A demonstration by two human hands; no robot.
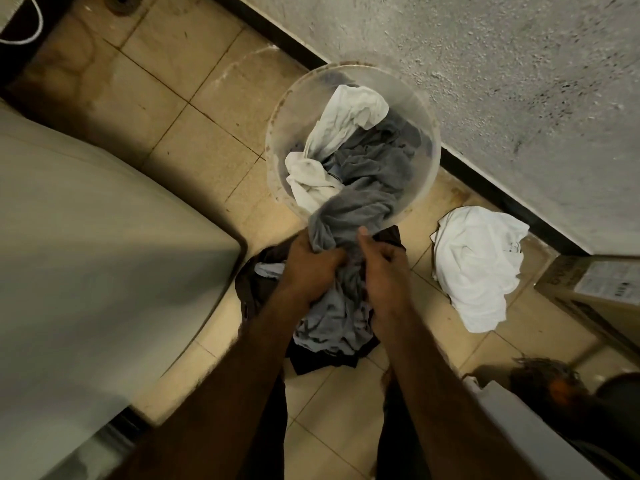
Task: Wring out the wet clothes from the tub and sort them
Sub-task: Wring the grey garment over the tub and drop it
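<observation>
Both hands close around one grey garment [360,202] just in front of the clear tub [427,133]. The left hand [311,268] curls its fingers round a twisted bunch of it. The right hand [384,271] grips the cloth right beside the left, thumb raised. The garment's far end lies in the tub beside a white cloth [346,116]; its near end hangs below the hands over a dark pile [322,362] on the tiled floor [194,140]. A white pile [478,265] lies to the right.

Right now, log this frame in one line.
left hand grips grey garment | right hand grips it too | garment trails from tub | white pile on floor
</observation>
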